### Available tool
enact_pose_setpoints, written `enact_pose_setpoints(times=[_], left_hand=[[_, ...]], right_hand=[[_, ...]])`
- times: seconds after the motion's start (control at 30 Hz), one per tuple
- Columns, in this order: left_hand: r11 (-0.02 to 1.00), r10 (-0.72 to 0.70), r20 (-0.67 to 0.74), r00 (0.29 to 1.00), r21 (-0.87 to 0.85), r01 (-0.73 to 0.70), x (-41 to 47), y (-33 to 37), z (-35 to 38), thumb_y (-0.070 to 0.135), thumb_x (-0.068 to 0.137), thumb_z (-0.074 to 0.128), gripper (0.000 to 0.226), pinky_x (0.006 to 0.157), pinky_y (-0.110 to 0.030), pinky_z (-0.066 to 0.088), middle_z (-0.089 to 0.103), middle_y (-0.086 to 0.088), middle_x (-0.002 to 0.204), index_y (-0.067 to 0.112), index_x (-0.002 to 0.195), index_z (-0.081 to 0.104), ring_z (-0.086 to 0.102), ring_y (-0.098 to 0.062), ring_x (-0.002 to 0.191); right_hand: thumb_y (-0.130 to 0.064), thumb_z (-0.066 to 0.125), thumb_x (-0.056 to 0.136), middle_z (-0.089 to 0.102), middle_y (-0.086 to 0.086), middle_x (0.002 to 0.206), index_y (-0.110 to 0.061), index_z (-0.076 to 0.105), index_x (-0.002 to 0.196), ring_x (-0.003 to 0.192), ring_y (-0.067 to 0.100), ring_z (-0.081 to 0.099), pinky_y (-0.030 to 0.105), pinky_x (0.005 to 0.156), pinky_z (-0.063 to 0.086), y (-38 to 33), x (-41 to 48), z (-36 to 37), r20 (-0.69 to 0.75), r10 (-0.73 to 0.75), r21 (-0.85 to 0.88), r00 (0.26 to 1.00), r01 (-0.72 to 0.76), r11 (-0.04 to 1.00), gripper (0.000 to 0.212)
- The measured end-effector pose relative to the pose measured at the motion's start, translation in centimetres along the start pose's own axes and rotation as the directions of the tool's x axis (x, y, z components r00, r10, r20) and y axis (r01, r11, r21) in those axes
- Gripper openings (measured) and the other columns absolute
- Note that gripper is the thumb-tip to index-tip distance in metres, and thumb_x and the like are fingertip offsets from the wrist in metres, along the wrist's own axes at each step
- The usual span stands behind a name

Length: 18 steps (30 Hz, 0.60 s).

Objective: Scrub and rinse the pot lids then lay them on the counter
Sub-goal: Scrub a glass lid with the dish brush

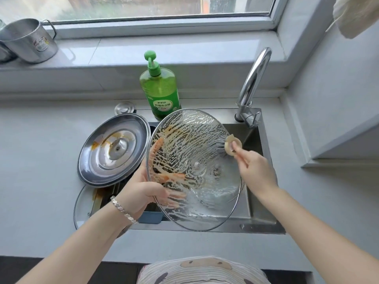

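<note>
Glass lid (196, 160) soapy, tilted over sink (256, 201); left hand (143, 189) fingers grasp rim, right hand (254, 169) fingers pinch dish brush (227, 146). Best scrub toward orange residue (174, 131).

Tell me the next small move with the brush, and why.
Probably sweep the brush across the glass lid toward the orange smear by the left hand: suds already streak most of the glass, but that smear near the held rim looks unscrubbed.

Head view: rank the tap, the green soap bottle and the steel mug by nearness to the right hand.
1. Tap, just behind the right hand.
2. Green soap bottle, behind the sink, leftward.
3. Steel mug, far left on the windowsill.
</note>
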<state>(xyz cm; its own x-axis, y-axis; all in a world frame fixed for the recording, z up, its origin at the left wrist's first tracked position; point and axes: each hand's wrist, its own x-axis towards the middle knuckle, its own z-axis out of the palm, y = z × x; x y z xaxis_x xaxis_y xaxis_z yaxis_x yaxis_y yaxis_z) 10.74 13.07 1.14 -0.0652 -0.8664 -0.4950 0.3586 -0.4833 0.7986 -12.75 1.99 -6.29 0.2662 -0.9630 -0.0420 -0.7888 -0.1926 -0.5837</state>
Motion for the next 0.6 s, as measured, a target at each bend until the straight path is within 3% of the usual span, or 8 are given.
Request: enact_pose_setpoints(times=[0.1,0.13,0.23,0.27,0.4,0.47,0.53,0.6], left_hand=[[1.0,0.017,-0.018,1.0,0.023,-0.017,0.0,0.3,-0.2,-0.019,0.053,0.048,0.092,0.052,-0.042,0.056,0.059,-0.027,0.119,0.048,0.116,0.048,0.069,-0.039,0.083],[1.0,0.016,-0.015,1.0,0.018,-0.016,0.0,0.3,-0.3,-0.019,0.053,0.048,0.093,0.051,-0.042,0.056,0.06,-0.028,0.118,0.047,0.119,0.047,0.069,-0.04,0.082],[1.0,0.011,-0.011,1.0,0.004,-0.011,0.0,0.5,-0.5,-0.02,0.054,0.047,0.099,0.051,-0.046,0.056,0.063,-0.027,0.113,0.044,0.129,0.04,0.068,-0.043,0.081],[1.0,0.014,-0.013,1.0,0.01,-0.014,0.1,0.5,-0.5,-0.02,0.054,0.047,0.098,0.051,-0.047,0.056,0.062,-0.026,0.114,0.044,0.128,0.04,0.068,-0.043,0.082],[1.0,0.011,-0.047,0.999,-0.013,-0.011,0.2,0.7,-0.7,-0.02,0.053,0.047,0.097,0.051,-0.046,0.056,0.064,-0.024,0.111,0.036,0.132,0.04,0.068,-0.043,0.081],[0.999,0.021,-0.07,0.997,-0.031,-0.023,0.0,0.8,-0.9,-0.028,0.055,0.045,0.101,0.05,-0.046,0.056,0.065,-0.022,0.111,0.032,0.136,0.037,0.068,-0.042,0.083],[0.999,0.036,-0.073,0.997,-0.017,-0.037,0.0,0.8,-0.8,-0.027,0.057,0.045,0.101,0.051,-0.05,0.056,0.063,-0.024,0.115,0.04,0.133,0.039,0.067,-0.044,0.086],[0.999,0.039,-0.084,0.996,-0.008,-0.04,0.1,0.8,-0.6,-0.02,0.054,0.045,0.096,0.052,-0.053,0.055,0.063,-0.025,0.114,0.045,0.125,0.044,0.067,-0.045,0.085]], right_hand=[[-0.022,0.053,0.093,0.049,0.0,0.071,-0.039,0.048,0.13,0.06,0.02,0.045,0.027,0.05,0.028,-1.6,-1.8,0.3,0.063,-0.252,-0.004,0.966,0.252,0.968,0.041],[-0.022,0.054,0.093,0.047,-0.001,0.07,-0.039,0.049,0.13,0.06,0.018,0.043,0.027,0.051,0.028,-1.7,-2.0,-0.1,0.099,-0.271,-0.017,0.957,0.274,0.962,0.041],[-0.027,0.048,0.095,0.036,-0.007,0.065,-0.038,0.048,0.132,0.065,0.019,0.04,0.029,0.056,0.025,-0.2,0.6,-1.5,-0.003,-0.048,-0.136,0.999,0.047,0.99,0.038],[-0.027,0.048,0.096,0.033,-0.008,0.064,-0.037,0.048,0.132,0.064,0.019,0.039,0.029,0.056,0.025,-0.3,0.6,-1.7,-0.022,-0.039,-0.144,0.999,0.036,0.989,0.038],[-0.031,0.046,0.089,0.032,-0.009,0.064,-0.032,0.059,0.123,0.046,0.015,0.034,0.025,0.04,0.03,-2.8,-3.5,-0.2,0.141,-0.34,0.016,0.93,0.341,0.94,0.036],[-0.029,0.046,0.093,0.037,-0.006,0.069,-0.038,0.052,0.129,0.056,0.019,0.042,0.028,0.051,0.035,-1.6,-2.1,-0.3,0.09,-0.205,-0.106,0.975,0.214,0.971,0.037],[-0.028,0.044,0.096,0.044,-0.001,0.077,-0.042,0.045,0.133,0.071,0.024,0.049,0.029,0.06,0.032,-0.5,-0.7,-0.6,0.07,-0.017,-0.112,0.997,0.025,0.993,0.039],[-0.029,0.043,0.096,0.044,-0.002,0.076,-0.04,0.046,0.133,0.068,0.023,0.048,0.03,0.058,0.032,-1.7,-1.7,0.1,0.077,-0.121,-0.064,0.99,0.126,0.99,0.039]])
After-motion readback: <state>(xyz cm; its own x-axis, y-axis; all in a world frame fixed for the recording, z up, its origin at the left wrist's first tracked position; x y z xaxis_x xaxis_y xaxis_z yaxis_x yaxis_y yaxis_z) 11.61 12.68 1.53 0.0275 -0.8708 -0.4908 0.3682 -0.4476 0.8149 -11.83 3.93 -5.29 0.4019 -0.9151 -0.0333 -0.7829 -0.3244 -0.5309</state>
